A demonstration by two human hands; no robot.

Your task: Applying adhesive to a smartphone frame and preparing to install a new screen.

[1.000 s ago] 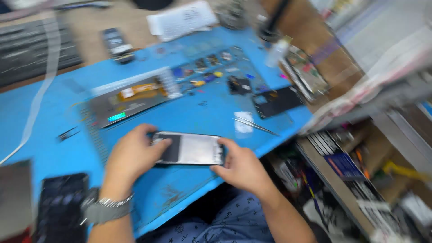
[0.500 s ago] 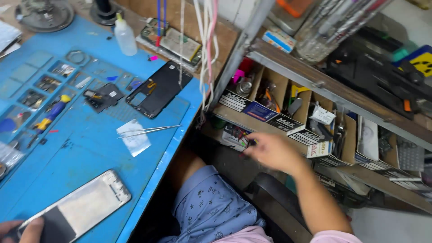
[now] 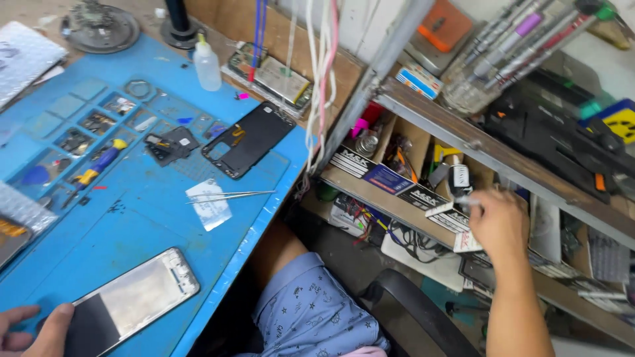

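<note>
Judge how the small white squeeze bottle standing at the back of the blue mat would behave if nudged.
The squeeze bottle stands upright, tall and narrow with a pointed nozzle, so a push high up would probably tip it. It looks like thin translucent plastic, likely light. Once down, its round body might roll on the blue mat.

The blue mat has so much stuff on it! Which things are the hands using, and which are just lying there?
In use:
- phone screen, under the left hand
- small boxes on the shelf, where the right hand reaches

Just lying about:
- tweezers on a paper scrap
- black phone back cover
- squeeze bottle
- yellow-handled screwdriver
</note>
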